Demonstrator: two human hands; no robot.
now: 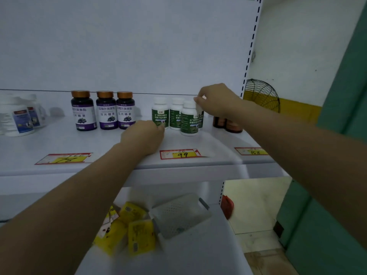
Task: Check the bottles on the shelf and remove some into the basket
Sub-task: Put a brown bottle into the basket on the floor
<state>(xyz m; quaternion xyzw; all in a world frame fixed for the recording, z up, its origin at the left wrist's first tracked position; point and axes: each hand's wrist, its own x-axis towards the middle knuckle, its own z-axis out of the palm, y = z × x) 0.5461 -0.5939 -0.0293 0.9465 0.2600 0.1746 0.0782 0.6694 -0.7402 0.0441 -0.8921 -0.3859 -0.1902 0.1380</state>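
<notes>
Right hand (216,100) pinching rear green bottle (200,117) by its cap, left hand (143,136) curled against leftmost green bottle (160,116) (grip unclear)

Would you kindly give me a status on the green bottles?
Right hand pinching cap of rear green bottle. Left hand at leftmost green bottle. Front bottle close alongside; basket below.

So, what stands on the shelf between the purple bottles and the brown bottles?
The green-labelled white bottles, seen in the head view; the right hand pinches one cap.
</notes>
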